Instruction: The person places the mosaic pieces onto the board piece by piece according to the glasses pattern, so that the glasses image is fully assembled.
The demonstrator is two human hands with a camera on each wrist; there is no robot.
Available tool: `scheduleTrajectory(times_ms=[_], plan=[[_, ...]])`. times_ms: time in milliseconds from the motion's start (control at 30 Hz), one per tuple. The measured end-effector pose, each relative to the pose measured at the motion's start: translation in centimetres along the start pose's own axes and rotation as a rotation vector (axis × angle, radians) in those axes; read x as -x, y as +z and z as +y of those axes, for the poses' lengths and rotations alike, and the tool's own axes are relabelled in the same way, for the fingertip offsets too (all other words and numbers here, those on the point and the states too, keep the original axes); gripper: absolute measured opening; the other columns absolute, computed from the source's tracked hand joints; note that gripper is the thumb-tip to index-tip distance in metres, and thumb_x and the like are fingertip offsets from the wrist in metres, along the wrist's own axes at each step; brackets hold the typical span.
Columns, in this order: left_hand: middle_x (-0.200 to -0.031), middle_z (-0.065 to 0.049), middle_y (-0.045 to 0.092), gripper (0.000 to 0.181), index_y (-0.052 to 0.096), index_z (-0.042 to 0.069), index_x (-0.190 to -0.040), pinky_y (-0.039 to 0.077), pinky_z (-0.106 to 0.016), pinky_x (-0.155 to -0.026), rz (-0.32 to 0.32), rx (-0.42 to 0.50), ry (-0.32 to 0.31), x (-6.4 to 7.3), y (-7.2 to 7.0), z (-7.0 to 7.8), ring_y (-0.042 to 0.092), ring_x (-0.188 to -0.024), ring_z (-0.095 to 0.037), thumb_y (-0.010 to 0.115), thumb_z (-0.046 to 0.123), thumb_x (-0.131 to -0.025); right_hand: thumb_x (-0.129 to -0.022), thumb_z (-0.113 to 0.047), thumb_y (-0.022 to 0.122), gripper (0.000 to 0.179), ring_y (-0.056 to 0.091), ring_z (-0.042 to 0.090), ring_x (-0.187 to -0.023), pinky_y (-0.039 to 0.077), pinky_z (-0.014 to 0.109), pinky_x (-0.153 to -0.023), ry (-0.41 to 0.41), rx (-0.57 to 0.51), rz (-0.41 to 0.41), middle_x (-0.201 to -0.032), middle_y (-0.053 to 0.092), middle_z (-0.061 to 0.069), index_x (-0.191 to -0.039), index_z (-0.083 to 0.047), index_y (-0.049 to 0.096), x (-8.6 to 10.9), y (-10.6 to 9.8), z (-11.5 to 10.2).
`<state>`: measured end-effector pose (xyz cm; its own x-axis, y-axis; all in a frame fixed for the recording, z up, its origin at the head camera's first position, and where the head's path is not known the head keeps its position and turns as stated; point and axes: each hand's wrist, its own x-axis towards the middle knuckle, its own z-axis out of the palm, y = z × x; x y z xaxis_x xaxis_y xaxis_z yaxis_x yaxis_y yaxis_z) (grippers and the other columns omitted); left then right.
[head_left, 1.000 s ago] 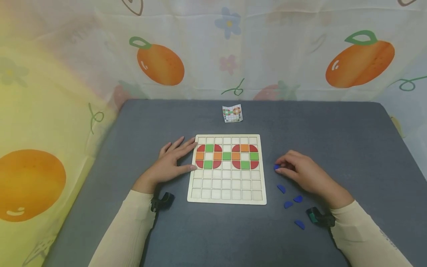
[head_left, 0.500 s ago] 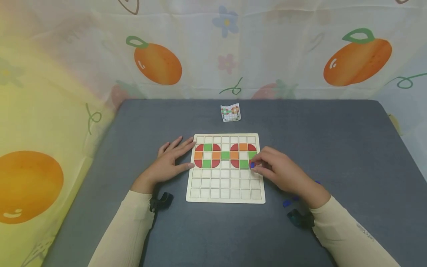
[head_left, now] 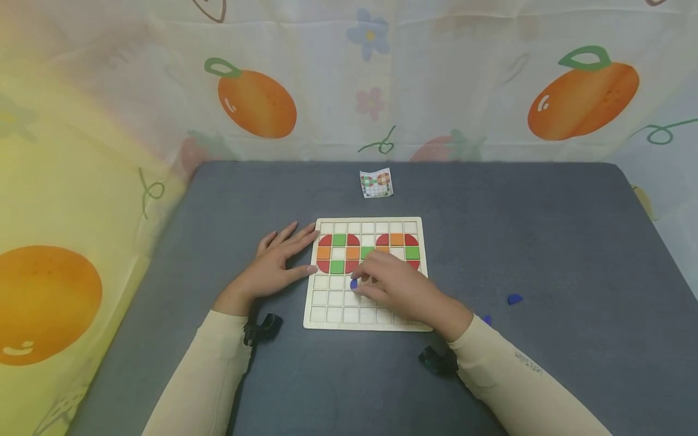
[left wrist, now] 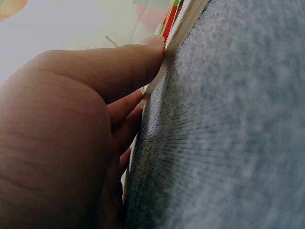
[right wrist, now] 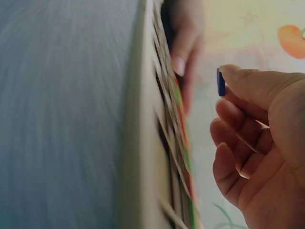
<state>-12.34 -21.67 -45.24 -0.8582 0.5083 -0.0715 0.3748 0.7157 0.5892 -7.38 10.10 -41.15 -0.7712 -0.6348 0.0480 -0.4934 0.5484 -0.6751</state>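
Observation:
A wooden grid board [head_left: 326, 326] lies on the grey table, with red rounded-corner pieces [head_left: 323, 266], green squares [head_left: 337, 267] and orange squares [head_left: 352, 253] set in its upper rows. My left hand [head_left: 275, 266] rests on the board's left edge, fingers spread and thumb on the rim. Over the middle of the board, my right hand [head_left: 403, 284] pinches a small blue piece [head_left: 354, 284] between thumb and fingertips. The right wrist view shows this blue piece [right wrist: 220, 82] edge-on, held apart from the board. My right hand covers part of the grid.
Two loose blue half-round pieces, one [head_left: 514, 299] fully visible and one [head_left: 487, 320] partly behind my right sleeve, lie right of the board. A small printed card [head_left: 377, 183] with a coloured grid lies beyond the board. A fruit-patterned cloth [head_left: 327, 79] hangs behind the table.
My right hand has carried the blue piece leftward from beside the board to over its middle. The left hand has stayed on the board's edge.

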Motion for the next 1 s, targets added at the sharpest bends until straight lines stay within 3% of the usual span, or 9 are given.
scheduleTrajectory(times_ms=[433, 833, 1000], plan=[[-0.178, 0.008, 0.026, 0.08, 0.038, 0.024, -0.172, -0.004, -0.063, -0.125, -0.004, -0.007, 0.025, 0.0, 0.0, -0.5, 0.005, -0.166, -0.027, 0.076, 0.042, -0.103, -0.106, -0.025, 0.076, 0.022, 0.059, 0.012, -0.094, 0.053, 0.032, -0.086, 0.04, 0.064, -0.041, -0.106, 0.064, -0.004, -0.124, -0.012, 0.076, -4.2, 3.9, -1.4], [-0.178, 0.006, 0.027, 0.08, 0.04, 0.021, -0.172, -0.004, -0.064, -0.124, 0.009, -0.005, 0.037, 0.0, 0.0, -0.4, 0.008, -0.166, -0.029, 0.076, 0.043, -0.103, -0.107, -0.03, 0.074, 0.034, 0.061, 0.011, -0.096, 0.056, 0.033, -0.082, 0.068, 0.168, -0.034, -0.115, 0.067, -0.002, -0.137, -0.015, 0.073, -4.9, 4.9, -1.5], [-0.178, 0.006, 0.028, 0.08, 0.04, 0.021, -0.171, -0.004, -0.064, -0.124, 0.01, -0.008, 0.035, 0.0, 0.0, -0.4, 0.008, -0.166, -0.028, 0.076, 0.042, -0.103, -0.108, -0.029, 0.074, 0.034, 0.065, 0.013, -0.105, 0.057, 0.035, -0.086, 0.038, 0.171, -0.021, -0.12, 0.07, -0.001, -0.139, -0.016, 0.074, -4.8, 5.0, -1.4]])
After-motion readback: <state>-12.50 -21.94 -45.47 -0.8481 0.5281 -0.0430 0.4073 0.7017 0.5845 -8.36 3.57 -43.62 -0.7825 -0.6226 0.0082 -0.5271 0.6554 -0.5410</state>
